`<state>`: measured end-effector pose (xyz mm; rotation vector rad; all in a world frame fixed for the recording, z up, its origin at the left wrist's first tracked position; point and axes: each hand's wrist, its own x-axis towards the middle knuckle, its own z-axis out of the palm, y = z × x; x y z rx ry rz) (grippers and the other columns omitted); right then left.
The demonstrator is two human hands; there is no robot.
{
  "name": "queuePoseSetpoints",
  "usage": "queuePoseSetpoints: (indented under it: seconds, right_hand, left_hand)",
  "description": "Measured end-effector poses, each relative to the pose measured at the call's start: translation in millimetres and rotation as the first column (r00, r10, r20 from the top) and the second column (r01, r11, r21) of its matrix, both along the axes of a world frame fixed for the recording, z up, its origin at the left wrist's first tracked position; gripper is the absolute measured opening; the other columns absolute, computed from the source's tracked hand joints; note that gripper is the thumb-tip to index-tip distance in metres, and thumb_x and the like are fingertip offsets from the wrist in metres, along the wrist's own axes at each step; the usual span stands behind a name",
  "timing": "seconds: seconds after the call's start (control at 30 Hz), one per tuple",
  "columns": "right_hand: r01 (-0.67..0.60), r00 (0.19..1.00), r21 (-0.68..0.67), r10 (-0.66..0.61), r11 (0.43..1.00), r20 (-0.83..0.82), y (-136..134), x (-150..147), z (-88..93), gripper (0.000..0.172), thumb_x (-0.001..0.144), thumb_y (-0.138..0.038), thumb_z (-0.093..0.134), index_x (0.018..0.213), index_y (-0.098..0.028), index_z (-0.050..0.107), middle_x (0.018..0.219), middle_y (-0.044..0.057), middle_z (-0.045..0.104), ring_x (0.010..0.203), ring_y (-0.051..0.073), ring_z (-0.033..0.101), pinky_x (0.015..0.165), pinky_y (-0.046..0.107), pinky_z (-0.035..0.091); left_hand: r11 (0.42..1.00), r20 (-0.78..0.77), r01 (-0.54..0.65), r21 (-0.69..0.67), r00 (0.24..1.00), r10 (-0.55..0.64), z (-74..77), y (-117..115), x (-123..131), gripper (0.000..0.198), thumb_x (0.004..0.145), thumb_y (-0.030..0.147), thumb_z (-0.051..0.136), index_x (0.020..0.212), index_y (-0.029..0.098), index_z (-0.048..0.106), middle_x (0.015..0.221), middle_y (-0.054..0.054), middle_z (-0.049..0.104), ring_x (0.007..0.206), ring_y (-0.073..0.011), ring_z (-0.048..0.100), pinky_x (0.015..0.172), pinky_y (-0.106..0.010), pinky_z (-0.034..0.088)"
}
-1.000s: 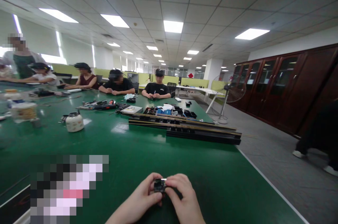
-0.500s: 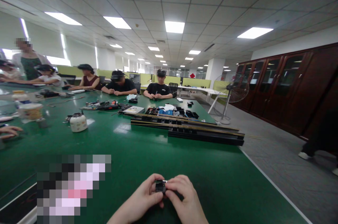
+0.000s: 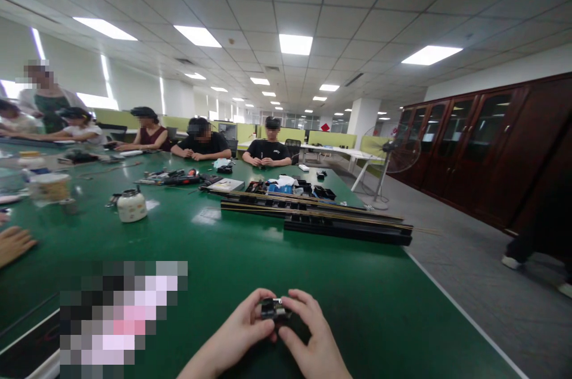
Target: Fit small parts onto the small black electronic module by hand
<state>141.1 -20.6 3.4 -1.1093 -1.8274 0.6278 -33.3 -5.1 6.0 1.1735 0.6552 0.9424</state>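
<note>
A small black part with a metal edge point(image 3: 272, 308) is pinched between both my hands, low over the green table point(image 3: 214, 248) near its front edge. My left hand point(image 3: 239, 331) grips the part's left side with thumb and curled fingers. My right hand point(image 3: 308, 334) holds its right side, fingers bent around it. Most of the part is hidden by my fingers.
Long black rails point(image 3: 322, 218) lie across the table's middle, with small parts and tools behind them. A white jar point(image 3: 131, 206) stands at the left. Another person's hand point(image 3: 13, 243) rests at the left edge. Several seated people work at the far side. A fan point(image 3: 395, 158) and wooden cabinets stand on the right.
My hands keep the part in the same spot, with fingers shifting slightly on it. Another person's hand has come into view at the left edge.
</note>
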Motion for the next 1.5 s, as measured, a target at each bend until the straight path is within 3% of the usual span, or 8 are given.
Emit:
queuePoseSetpoints:
  seconds: [0.1, 0.23, 0.47, 0.7, 0.87, 1.0, 1.33, 1.5]
  right_hand:
    - [0.026, 0.997, -0.068, -0.03, 0.997, -0.068, 3, 1, -7.2, 0.042, 0.071, -0.025, 0.062, 0.113, -0.027, 0.055, 0.118, 0.007, 0.056, 0.112, 0.024, 0.05, 0.097, 0.04, 0.038]
    - [-0.034, 0.983, -0.172, 0.002, 0.984, -0.185, 5, 0, -9.3, 0.035, 0.077, -0.028, 0.057, 0.111, -0.022, 0.055, 0.11, 0.008, 0.063, 0.101, 0.022, 0.058, 0.089, 0.036, 0.045]
    - [-0.055, 0.972, -0.194, 0.009, 0.98, -0.233, 5, -2, -9.7, 0.03, 0.08, -0.032, 0.053, 0.108, -0.022, 0.056, 0.107, 0.008, 0.064, 0.097, 0.022, 0.06, 0.087, 0.035, 0.046]
    - [-0.042, 0.975, -0.196, -0.002, 0.98, -0.223, 5, -2, -9.8, 0.03, 0.079, -0.035, 0.053, 0.106, -0.022, 0.057, 0.105, 0.008, 0.064, 0.096, 0.022, 0.06, 0.085, 0.034, 0.047]
    - [-0.047, 0.973, -0.19, 0.002, 0.981, -0.23, 8, 0, -13.7, 0.033, 0.08, -0.035, 0.052, 0.11, -0.022, 0.055, 0.108, 0.009, 0.063, 0.099, 0.021, 0.06, 0.085, 0.033, 0.048]
    - [-0.022, 0.971, -0.152, -0.015, 0.988, -0.237, 10, 2, -17.9, 0.034, 0.079, -0.034, 0.054, 0.11, -0.022, 0.055, 0.107, 0.009, 0.064, 0.097, 0.021, 0.061, 0.083, 0.032, 0.05]
    - [0.009, 0.994, -0.125, -0.023, 0.992, -0.108, 5, -1, -5.6, 0.021, 0.077, -0.035, 0.056, 0.093, -0.025, 0.064, 0.112, 0.008, 0.059, 0.106, 0.024, 0.054, 0.084, 0.033, 0.047]
    - [0.009, 0.995, -0.153, -0.025, 0.988, -0.102, 5, -2, -3.5, 0.019, 0.075, -0.031, 0.058, 0.092, -0.025, 0.064, 0.112, 0.007, 0.059, 0.107, 0.024, 0.053, 0.088, 0.036, 0.045]
  left_hand:
    - [1.0, -0.048, -0.008, 0.017, 0.999, 0.009, 1.4, 0, -2, 0.036, 0.066, 0.028, 0.068, 0.094, 0.02, 0.047, 0.083, 0.0, 0.059, 0.069, -0.012, 0.055, 0.067, -0.028, 0.038]
    - [0.999, -0.067, -0.02, 0.025, 0.998, 0.022, 3.3, 1, -3, 0.036, 0.066, 0.028, 0.067, 0.095, 0.021, 0.047, 0.086, -0.001, 0.061, 0.076, -0.014, 0.056, 0.071, -0.029, 0.039]
    - [0.992, -0.141, -0.109, 0.057, 0.983, 0.116, 4.6, -2, 3, 0.044, 0.065, 0.018, 0.066, 0.104, 0.02, 0.046, 0.103, -0.007, 0.059, 0.101, -0.0208, 0.053, 0.088, -0.033, 0.037]
    - [0.956, -0.375, -0.198, 0.216, 0.888, 0.268, 6.1, -4, 2, 0.033, 0.065, 0.017, 0.061, 0.097, 0.019, 0.051, 0.08, 0.001, 0.058, 0.073, -0.0151, 0.053, 0.067, -0.028, 0.04]
    - [0.982, -0.177, -0.145, 0.119, 0.97, 0.165, 7.1, -5, 6, 0.036, 0.066, 0.02, 0.065, 0.097, 0.019, 0.048, 0.095, -0.005, 0.06, 0.092, -0.0198, 0.055, 0.082, -0.033, 0.039]
    - [0.988, -0.088, -0.132, 0.076, 0.986, 0.139, 7.2, -7, 9, 0.04, 0.067, 0.02, 0.065, 0.102, 0.021, 0.045, 0.103, -0.007, 0.059, 0.102, -0.0214, 0.053, 0.09, -0.035, 0.036]
    - [0.992, -0.146, -0.094, 0.084, 0.984, 0.106, 6.0, -8, 7, 0.026, 0.068, 0.012, 0.058, 0.089, 0.021, 0.045, 0.077, 0.004, 0.055, 0.074, -0.0132, 0.053, 0.069, -0.027, 0.038]
    - [0.996, -0.127, -0.085, 0.038, 0.988, 0.089, 4.1, -8, 8, 0.039, 0.068, 0.013, 0.059, 0.102, 0.022, 0.041, 0.087, 0.0, 0.058, 0.081, -0.0146, 0.055, 0.075, -0.03, 0.039]
